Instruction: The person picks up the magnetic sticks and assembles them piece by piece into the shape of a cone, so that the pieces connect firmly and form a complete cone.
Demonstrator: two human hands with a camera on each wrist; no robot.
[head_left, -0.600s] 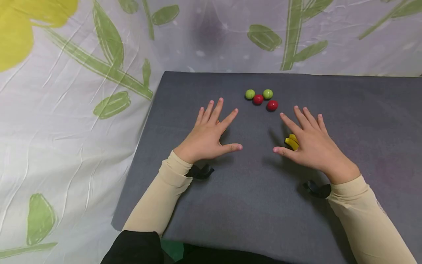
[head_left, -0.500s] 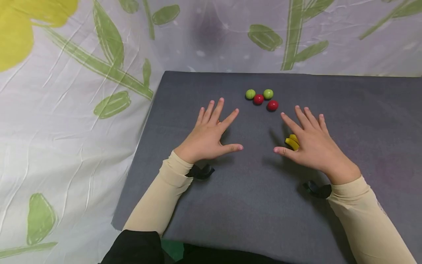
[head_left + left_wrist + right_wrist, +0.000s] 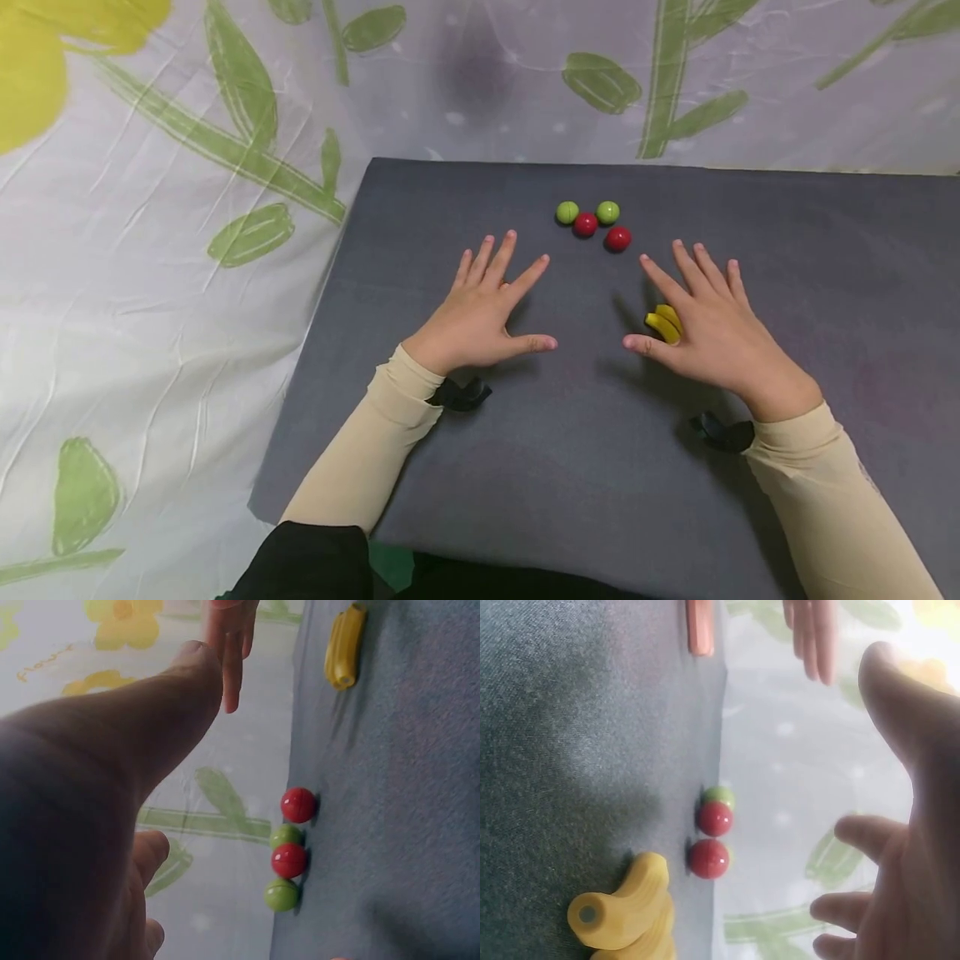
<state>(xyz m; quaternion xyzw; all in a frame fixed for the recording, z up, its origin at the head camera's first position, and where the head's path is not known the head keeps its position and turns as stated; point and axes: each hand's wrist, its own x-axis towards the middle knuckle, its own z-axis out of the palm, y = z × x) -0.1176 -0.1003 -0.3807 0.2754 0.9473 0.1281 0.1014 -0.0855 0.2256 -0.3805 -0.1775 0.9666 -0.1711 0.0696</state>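
My left hand (image 3: 472, 321) hovers over the left part of the dark grey table, fingers spread and nothing held. A salmon-coloured block-like piece (image 3: 701, 628) lies on the table, seen in the right wrist view; the left hand mostly covers that area in the head view. With its fingers spread too, my right hand (image 3: 712, 337) is above a yellow toy banana bunch (image 3: 663, 323), partly hiding it. In the left wrist view the whole bunch (image 3: 346, 646) shows on the cloth. Beyond both hands sit two glossy red balls (image 3: 618, 239) and two green balls (image 3: 608, 212).
Grey cloth covers the tabletop (image 3: 525, 467), whose left edge slants beside the left forearm. A pale curtain (image 3: 495, 83) printed with green leaves and yellow flowers hangs behind and to the left. Black straps (image 3: 461, 394) are at both wrists.
The left hand has shifted slightly right and toward the body. My right hand stays nearly in place, and the balls and bananas have not moved on the table.
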